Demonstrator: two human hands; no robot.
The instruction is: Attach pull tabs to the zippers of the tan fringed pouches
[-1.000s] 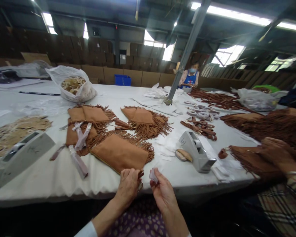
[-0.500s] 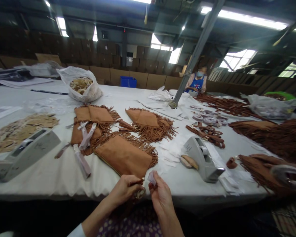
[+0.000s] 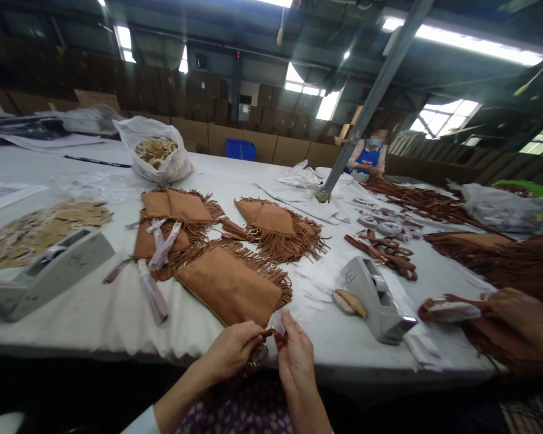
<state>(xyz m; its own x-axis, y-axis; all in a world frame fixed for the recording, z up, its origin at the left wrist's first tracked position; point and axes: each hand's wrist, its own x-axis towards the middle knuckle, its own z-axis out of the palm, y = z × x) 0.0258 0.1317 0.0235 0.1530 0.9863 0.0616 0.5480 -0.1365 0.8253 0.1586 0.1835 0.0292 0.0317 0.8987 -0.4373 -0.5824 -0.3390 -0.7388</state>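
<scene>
At the table's front edge my left hand (image 3: 236, 346) is closed on a brown leather strap (image 3: 242, 377) with a gold-coloured clasp (image 3: 257, 357). Close beside it, my right hand (image 3: 296, 349) pinches a small piece of thin whitish wrapping (image 3: 279, 322) near the strap's end. Just beyond both hands lies a tan fringed pouch (image 3: 230, 282), its near corner almost at my fingers. Further back are a folded tan piece with fringe (image 3: 178, 206) and another fringed pouch (image 3: 269, 217). White-wrapped straps (image 3: 163, 246) rest on the left pile.
Grey tape dispensers stand left (image 3: 57, 271) and right (image 3: 375, 298). Another person's hand (image 3: 522, 319) handles a brown fringed bag at the right edge. A plastic bag of tan pieces (image 3: 156, 150) sits behind; a metal post (image 3: 375, 90) rises from the table.
My hands have come closer together, bringing the whitish wrapping against the strap's end. Another person's hand has entered at the right, on the fringed bag. The view has shifted slightly.
</scene>
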